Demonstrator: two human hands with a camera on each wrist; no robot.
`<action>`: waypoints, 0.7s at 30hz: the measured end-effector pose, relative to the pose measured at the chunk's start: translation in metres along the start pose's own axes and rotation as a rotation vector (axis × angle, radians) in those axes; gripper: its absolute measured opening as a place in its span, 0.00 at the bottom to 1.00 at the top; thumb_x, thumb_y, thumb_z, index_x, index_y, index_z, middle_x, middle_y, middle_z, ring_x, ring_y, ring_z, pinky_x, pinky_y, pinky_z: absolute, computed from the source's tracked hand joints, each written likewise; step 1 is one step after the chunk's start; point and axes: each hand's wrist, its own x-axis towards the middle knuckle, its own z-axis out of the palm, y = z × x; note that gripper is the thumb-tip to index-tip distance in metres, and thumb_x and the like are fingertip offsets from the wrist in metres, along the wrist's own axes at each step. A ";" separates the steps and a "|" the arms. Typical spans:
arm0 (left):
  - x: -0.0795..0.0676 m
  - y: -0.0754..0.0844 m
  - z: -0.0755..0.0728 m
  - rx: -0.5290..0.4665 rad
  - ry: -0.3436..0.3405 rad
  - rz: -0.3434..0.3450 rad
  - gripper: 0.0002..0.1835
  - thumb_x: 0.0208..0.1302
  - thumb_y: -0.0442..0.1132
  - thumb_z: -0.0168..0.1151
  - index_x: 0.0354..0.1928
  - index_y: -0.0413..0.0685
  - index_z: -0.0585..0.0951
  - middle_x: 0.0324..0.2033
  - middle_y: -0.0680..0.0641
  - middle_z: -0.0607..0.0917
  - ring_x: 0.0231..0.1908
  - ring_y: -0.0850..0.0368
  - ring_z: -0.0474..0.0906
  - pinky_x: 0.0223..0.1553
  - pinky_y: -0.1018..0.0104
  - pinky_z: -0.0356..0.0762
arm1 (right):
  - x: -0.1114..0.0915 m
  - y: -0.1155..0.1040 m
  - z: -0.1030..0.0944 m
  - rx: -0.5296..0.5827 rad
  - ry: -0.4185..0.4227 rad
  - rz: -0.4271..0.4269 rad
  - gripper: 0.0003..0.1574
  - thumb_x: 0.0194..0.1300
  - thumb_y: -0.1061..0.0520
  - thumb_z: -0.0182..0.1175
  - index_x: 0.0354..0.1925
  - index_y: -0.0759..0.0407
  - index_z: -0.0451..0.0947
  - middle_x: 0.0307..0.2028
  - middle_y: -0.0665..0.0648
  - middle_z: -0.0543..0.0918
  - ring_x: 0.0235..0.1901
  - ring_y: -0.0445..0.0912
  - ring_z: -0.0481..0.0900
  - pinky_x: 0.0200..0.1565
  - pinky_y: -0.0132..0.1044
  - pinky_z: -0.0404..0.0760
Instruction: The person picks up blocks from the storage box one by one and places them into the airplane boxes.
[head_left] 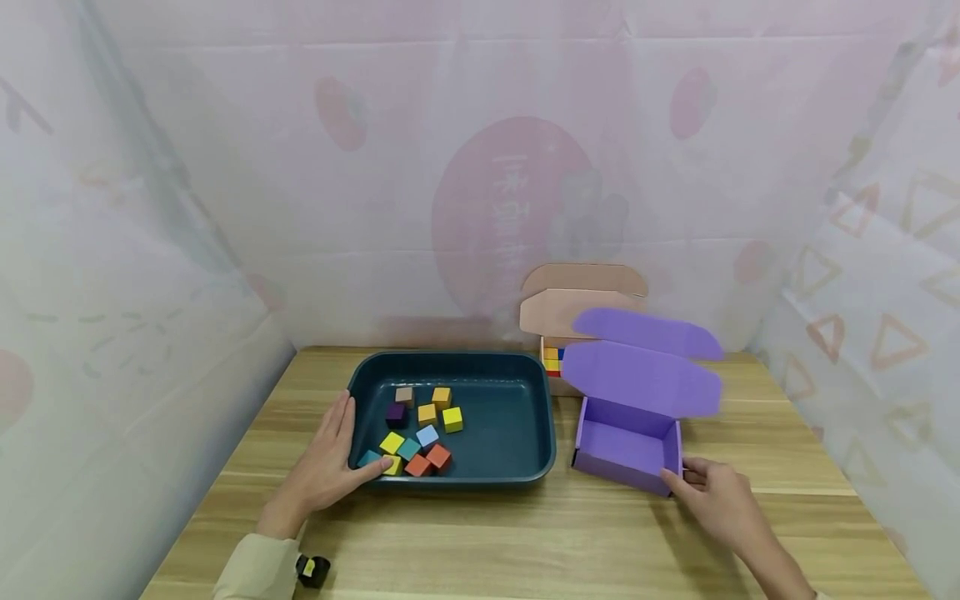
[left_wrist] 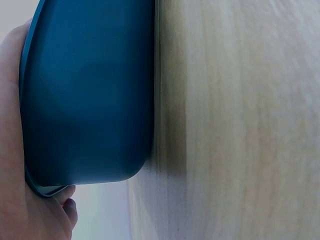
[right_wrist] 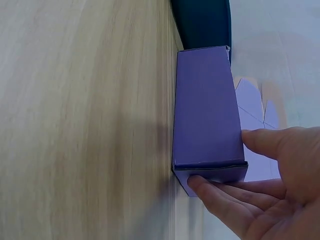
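Observation:
A dark teal tray [head_left: 491,482] holds several colored cube blocks [head_left: 427,415], mostly toward its left side. My left hand [head_left: 322,467] grips its front-left corner, thumb over the front rim beside a yellow block [head_left: 393,466]. In the left wrist view, bent fingers [left_wrist: 71,211] show under the rim of the tray [left_wrist: 90,100]. To the right, a purple cardboard box [head_left: 626,471] stands with its lid raised and nothing inside. My right hand [head_left: 716,500] pinches the box's front-right corner, thumb at the top edge and fingers against the side wall [right_wrist: 220,175].
Behind the purple box stands a light pink box [head_left: 585,312] with its lid up and colored blocks [head_left: 552,358] inside, partly hidden by the purple lid. Patterned white cloth [head_left: 375,208] encloses the wooden table [head_left: 480,542] at the back and sides.

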 end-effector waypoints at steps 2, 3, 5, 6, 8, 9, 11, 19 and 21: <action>0.000 0.000 0.000 0.001 0.002 0.000 0.69 0.61 0.75 0.64 0.84 0.36 0.42 0.86 0.36 0.41 0.84 0.31 0.42 0.78 0.26 0.51 | 0.001 -0.005 0.003 0.005 -0.004 -0.003 0.44 0.74 0.41 0.66 0.65 0.80 0.75 0.53 0.74 0.88 0.51 0.62 0.91 0.49 0.47 0.91; -0.001 0.000 0.000 0.002 0.002 0.000 0.69 0.61 0.75 0.64 0.84 0.36 0.42 0.86 0.36 0.41 0.84 0.31 0.42 0.78 0.26 0.51 | 0.001 -0.006 0.003 0.005 -0.009 -0.005 0.44 0.74 0.41 0.66 0.65 0.80 0.74 0.53 0.74 0.88 0.51 0.62 0.91 0.49 0.48 0.91; -0.001 0.000 0.000 0.005 0.001 0.001 0.69 0.61 0.76 0.64 0.84 0.36 0.42 0.85 0.35 0.41 0.83 0.31 0.42 0.78 0.27 0.51 | 0.003 -0.006 0.003 0.005 -0.022 -0.006 0.46 0.74 0.39 0.65 0.65 0.80 0.74 0.54 0.74 0.88 0.52 0.62 0.90 0.50 0.48 0.91; -0.001 0.001 0.001 0.005 -0.001 0.001 0.69 0.61 0.76 0.64 0.84 0.36 0.43 0.85 0.35 0.42 0.84 0.31 0.42 0.78 0.27 0.51 | 0.005 -0.004 0.001 0.007 -0.028 -0.006 0.46 0.74 0.38 0.65 0.65 0.79 0.74 0.54 0.73 0.88 0.52 0.62 0.90 0.50 0.49 0.91; -0.001 0.002 0.001 0.002 -0.005 0.004 0.69 0.61 0.76 0.63 0.84 0.35 0.43 0.85 0.35 0.42 0.83 0.31 0.42 0.78 0.27 0.52 | 0.010 0.001 -0.005 0.019 -0.039 -0.010 0.47 0.74 0.37 0.64 0.66 0.78 0.74 0.55 0.73 0.87 0.53 0.62 0.90 0.51 0.49 0.90; 0.000 0.002 0.001 0.004 -0.008 0.003 0.69 0.61 0.77 0.63 0.84 0.35 0.43 0.85 0.35 0.41 0.84 0.31 0.42 0.78 0.27 0.52 | 0.014 0.004 -0.009 0.027 -0.042 -0.017 0.47 0.74 0.37 0.64 0.66 0.78 0.74 0.57 0.73 0.87 0.54 0.62 0.89 0.52 0.49 0.90; -0.001 0.003 0.001 -0.001 -0.008 0.000 0.70 0.61 0.77 0.63 0.84 0.35 0.43 0.85 0.35 0.42 0.84 0.31 0.42 0.78 0.27 0.52 | 0.024 0.012 -0.018 0.049 -0.055 -0.042 0.47 0.75 0.37 0.63 0.68 0.77 0.72 0.60 0.74 0.84 0.57 0.64 0.87 0.53 0.49 0.90; -0.001 0.001 0.000 -0.002 0.009 0.003 0.69 0.61 0.76 0.64 0.84 0.34 0.44 0.85 0.34 0.42 0.84 0.32 0.42 0.78 0.27 0.52 | 0.065 0.044 -0.037 0.214 -0.222 -0.162 0.39 0.79 0.45 0.60 0.75 0.68 0.68 0.69 0.69 0.79 0.63 0.45 0.84 0.57 0.27 0.83; -0.001 0.002 0.000 0.001 0.008 0.004 0.69 0.60 0.76 0.64 0.84 0.34 0.44 0.85 0.34 0.43 0.84 0.32 0.42 0.78 0.27 0.52 | 0.071 0.048 -0.035 0.237 -0.244 -0.168 0.38 0.79 0.46 0.61 0.74 0.67 0.69 0.69 0.68 0.79 0.61 0.38 0.83 0.57 0.23 0.80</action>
